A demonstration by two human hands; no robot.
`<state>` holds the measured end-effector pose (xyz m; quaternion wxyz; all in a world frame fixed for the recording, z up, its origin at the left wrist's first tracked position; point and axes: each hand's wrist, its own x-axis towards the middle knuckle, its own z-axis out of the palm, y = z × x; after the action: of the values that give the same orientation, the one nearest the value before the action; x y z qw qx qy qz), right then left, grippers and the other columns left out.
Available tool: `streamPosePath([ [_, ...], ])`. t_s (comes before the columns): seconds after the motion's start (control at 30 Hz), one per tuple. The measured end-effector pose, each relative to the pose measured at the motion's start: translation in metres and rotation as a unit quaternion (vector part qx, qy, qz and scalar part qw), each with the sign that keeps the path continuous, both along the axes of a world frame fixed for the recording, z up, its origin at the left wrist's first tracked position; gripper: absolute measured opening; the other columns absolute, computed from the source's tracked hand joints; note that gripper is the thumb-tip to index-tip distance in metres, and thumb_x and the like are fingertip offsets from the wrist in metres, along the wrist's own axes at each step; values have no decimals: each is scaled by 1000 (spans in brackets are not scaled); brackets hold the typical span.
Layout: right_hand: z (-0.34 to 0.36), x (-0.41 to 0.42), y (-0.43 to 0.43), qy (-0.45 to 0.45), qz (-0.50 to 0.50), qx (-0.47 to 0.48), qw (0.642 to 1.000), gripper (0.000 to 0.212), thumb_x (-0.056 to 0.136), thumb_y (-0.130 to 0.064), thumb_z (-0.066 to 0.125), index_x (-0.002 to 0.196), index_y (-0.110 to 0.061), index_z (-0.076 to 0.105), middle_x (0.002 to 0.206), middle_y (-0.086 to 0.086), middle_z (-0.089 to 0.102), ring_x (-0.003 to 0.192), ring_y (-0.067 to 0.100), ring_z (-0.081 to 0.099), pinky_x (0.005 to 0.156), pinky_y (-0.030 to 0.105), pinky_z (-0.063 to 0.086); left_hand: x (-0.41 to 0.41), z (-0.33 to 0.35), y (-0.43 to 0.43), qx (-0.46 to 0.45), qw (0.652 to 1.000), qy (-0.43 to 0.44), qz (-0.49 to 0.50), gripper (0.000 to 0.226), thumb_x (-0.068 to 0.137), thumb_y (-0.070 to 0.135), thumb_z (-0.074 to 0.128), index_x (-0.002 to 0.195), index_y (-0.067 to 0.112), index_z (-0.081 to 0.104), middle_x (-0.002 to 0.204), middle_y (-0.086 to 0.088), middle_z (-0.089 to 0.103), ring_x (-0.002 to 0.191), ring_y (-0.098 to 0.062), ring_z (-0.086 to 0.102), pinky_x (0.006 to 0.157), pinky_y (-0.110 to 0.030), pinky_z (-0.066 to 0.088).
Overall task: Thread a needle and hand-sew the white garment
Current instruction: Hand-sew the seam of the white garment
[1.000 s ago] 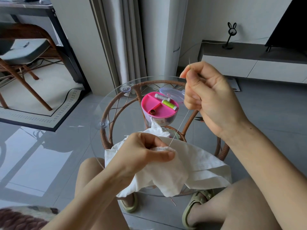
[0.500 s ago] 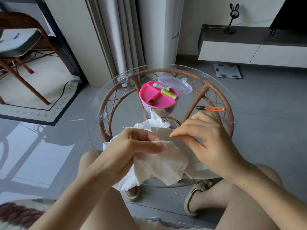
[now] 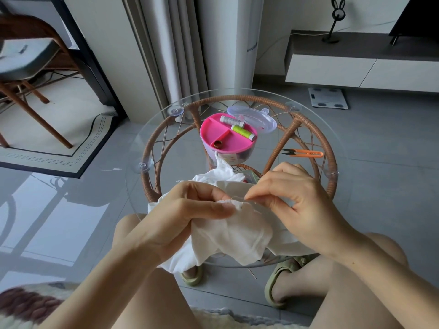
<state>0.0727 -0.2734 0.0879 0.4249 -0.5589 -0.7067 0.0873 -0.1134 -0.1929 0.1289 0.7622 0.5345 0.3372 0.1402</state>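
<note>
The white garment (image 3: 232, 231) lies bunched at the near edge of the worktop (image 3: 152, 131), a round glass top on a woven rattan frame. Part of it hangs over the rim above the person's knees. The left hand (image 3: 190, 210) grips a gathered fold of the cloth, with thumb and curled fingers closed round it and the fingertips meeting at the raised edge. Just beside it, the right hand (image 3: 299, 203) pinches the needle (image 3: 248, 200) between thumb and forefinger, right at that edge. The needle is so fine that only a sliver shows. The other fingers of the right hand are loosely curled behind it. A short loop of pale thread (image 3: 234, 198) rises from the cloth between the two hands.

Behind the garment and touching its far tip stands a round sewing box with a pink tray (image 3: 218, 132). The tray holds a grey spool (image 3: 229, 120), a lime-green spool (image 3: 243, 132) and a bronze thimble (image 3: 217, 144). The box's clear lid (image 3: 260, 119) lies against its far right side. Orange thread snips (image 3: 306, 153) rest on the glass further right, apart from the box.

Under the glass, two feet in pale green sandals (image 3: 280, 283) stand on the grey tiled floor. A wooden chair (image 3: 28, 60) stands at far left on a rug. A white floor scale (image 3: 327, 97) lies before a low cabinet at the back right.
</note>
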Motion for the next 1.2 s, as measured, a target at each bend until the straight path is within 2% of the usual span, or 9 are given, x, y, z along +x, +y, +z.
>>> streamPosePath([
  [0.4,1,-1,-2,12,-3,-17,1000,20,88,-26,54,89,-21,73,85,-27,58,83,8,55,73,37,45,0,-1,2,14,1000,0,-9,6,60,5,68,56,9,70,58,-6,64,53,-15,61,51,-18,47],
  [0.97,2,-5,-5,28,-1,-36,999,20,87,-23,53,89,-23,72,82,-20,65,83,6,56,74,34,43,1,0,1,23,999,-14,-24,8,62,6,67,58,11,70,58,-6,64,54,-14,60,52,-18,47],
  [1.2,5,-8,-8,48,6,-35,998,22,86,-18,51,87,-19,73,79,-17,65,80,2,56,76,24,41,1,0,-1,39,999,-20,-28,7,63,7,69,59,13,71,60,-5,65,55,-14,61,54,-19,47],
])
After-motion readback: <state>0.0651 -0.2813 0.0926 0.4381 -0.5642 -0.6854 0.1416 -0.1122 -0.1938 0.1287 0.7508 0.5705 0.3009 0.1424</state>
